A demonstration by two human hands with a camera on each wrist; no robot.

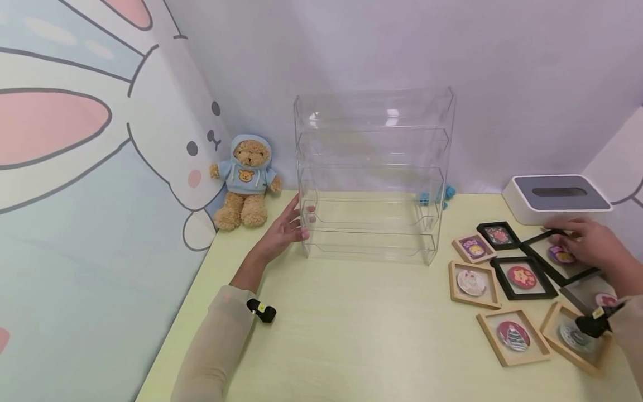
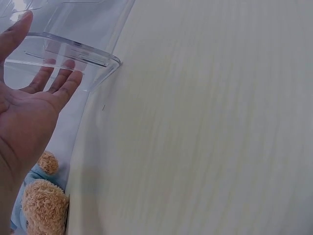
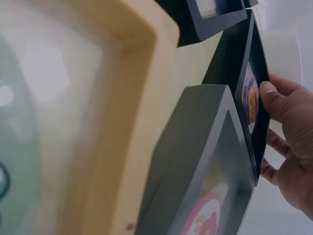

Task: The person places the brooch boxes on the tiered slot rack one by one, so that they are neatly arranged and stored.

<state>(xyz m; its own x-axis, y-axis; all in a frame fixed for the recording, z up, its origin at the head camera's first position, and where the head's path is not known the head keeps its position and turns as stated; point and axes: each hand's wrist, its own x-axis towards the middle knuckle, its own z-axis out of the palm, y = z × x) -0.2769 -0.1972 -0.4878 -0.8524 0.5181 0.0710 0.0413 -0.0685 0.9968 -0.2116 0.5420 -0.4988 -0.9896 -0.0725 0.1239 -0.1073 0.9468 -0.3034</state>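
Note:
A clear acrylic tiered rack [image 1: 369, 231] stands upright near the back of the table. My left hand [image 1: 281, 231] is at its lower left side, fingers extended against the clear panel; in the left wrist view some fingertips [image 2: 73, 81] show beside the lower edge. At the far right, my right hand [image 1: 595, 245] pinches the edge of a black-framed display box [image 1: 543, 264] with a purple round badge [image 1: 560, 255] inside. The right wrist view shows the thumb over the rim of this tilted frame. A grey frame [image 3: 195, 127] lies beside it.
Several wooden and black frames with round badges, such as a wooden frame [image 1: 494, 340], lie at the right. A white tissue box [image 1: 524, 209] stands behind them. A teddy bear [image 1: 246, 184] sits left of the rack; a blue object [image 1: 448, 192] is behind its right side.

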